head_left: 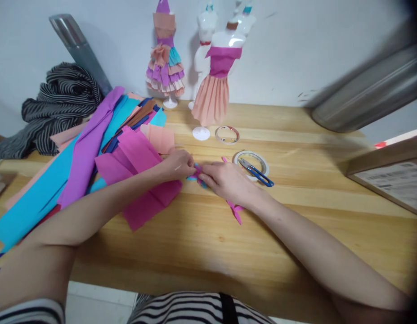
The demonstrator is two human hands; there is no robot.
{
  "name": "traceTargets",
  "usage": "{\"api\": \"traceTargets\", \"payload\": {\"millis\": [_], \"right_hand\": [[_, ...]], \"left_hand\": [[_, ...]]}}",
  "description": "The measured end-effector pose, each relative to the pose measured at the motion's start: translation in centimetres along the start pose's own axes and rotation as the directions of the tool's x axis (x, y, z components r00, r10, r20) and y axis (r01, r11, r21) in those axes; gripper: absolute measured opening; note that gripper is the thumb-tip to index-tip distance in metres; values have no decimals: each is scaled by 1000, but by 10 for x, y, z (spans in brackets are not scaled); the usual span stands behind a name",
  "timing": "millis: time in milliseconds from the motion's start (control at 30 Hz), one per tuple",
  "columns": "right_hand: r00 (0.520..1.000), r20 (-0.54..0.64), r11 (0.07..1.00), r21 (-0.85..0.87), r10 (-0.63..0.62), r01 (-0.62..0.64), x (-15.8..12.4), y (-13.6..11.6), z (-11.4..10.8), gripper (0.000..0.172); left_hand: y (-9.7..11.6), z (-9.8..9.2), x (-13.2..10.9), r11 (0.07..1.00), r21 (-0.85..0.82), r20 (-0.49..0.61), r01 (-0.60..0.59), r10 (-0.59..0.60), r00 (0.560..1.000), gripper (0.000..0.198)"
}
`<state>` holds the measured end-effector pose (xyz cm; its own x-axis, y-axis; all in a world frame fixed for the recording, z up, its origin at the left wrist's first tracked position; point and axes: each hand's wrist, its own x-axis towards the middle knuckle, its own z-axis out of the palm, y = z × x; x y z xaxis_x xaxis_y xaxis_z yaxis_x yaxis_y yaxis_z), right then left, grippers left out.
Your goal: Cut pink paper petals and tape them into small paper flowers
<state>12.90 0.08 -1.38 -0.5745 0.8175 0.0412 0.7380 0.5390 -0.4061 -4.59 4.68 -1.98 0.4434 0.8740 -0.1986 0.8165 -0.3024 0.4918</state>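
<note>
Between my hands is a small pink and blue crepe-paper piece, largely covered by fingers. My left hand is closed and pinches its left side. From the right, my right hand grips the other side with thumb and fingers together. Beneath my right wrist lies a narrow pink paper scrap. A pink crepe-paper sheet, folded and creased, spreads under my left forearm. Blue-handled thread snips rest across a roll of white tape, just past my right hand.
Small mannequins in paper dresses, one with a peach skirt and one with ruffles, stand at the back by the wall. Colored paper strips and a striped cloth pile up left. A metal cylinder and a box are right.
</note>
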Motion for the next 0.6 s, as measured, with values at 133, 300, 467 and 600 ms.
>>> {"api": "traceTargets", "payload": {"millis": [133, 300, 467, 600], "right_hand": [[993, -44, 935, 343, 113, -92, 2, 10, 1, 34], [979, -103, 873, 476, 174, -105, 5, 12, 1, 33], [993, -43, 938, 333, 111, -91, 5, 8, 0, 33], [989, -47, 872, 479, 142, -103, 6, 8, -3, 33]], "left_hand": [[-1, 0, 0, 1000, -9, -28, -23, 22, 999, 20], [-3, 1, 1, 1000, -19, -15, -17, 17, 1000, 22], [-3, -5, 3, 999, -31, -3, -16, 16, 1000, 23], [-8, -19, 2, 995, -81, -55, 59, -64, 996, 23]]}}
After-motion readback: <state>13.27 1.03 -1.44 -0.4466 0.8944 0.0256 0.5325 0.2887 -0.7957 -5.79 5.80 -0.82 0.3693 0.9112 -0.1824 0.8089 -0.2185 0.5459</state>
